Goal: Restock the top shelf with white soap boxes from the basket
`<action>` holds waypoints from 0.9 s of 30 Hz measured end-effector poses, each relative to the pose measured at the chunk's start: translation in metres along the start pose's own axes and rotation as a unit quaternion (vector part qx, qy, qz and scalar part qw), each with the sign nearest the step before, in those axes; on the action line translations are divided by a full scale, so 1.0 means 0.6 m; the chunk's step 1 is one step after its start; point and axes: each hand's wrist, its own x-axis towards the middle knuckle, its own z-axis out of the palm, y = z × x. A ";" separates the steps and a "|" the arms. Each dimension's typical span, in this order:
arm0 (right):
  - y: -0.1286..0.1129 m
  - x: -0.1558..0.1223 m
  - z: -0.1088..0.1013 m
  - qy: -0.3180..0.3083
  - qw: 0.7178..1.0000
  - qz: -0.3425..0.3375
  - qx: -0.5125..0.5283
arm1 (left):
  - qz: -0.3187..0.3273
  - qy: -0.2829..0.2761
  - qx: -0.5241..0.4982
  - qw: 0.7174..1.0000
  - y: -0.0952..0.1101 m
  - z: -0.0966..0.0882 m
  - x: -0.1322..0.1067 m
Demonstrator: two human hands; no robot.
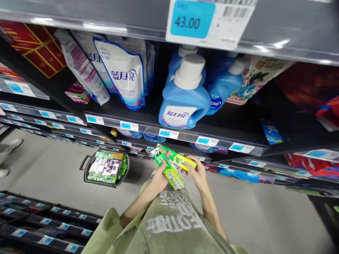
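Down near the person's waist, the left hand [159, 178] has its grip clamped on a green toothpaste box [169, 169], while the right hand [198, 174] closes its grip on a second green-and-yellow box [182, 160] crossing just behind the first, the two boxes touching. On the floor to the left sits a dark basket [86, 176] packed with small boxes, and on the far shelf stands a blue detergent bottle [185, 98] beside white refill pouches [127, 74].

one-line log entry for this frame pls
left hand: holds green box | right hand: holds second green box | basket: on floor, left, full | shelf: blue detergent bottle
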 end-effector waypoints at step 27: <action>-0.045 0.015 -0.145 -0.181 0.866 -0.255 -0.389 | 0.229 0.105 0.013 0.968 -0.177 0.089 0.052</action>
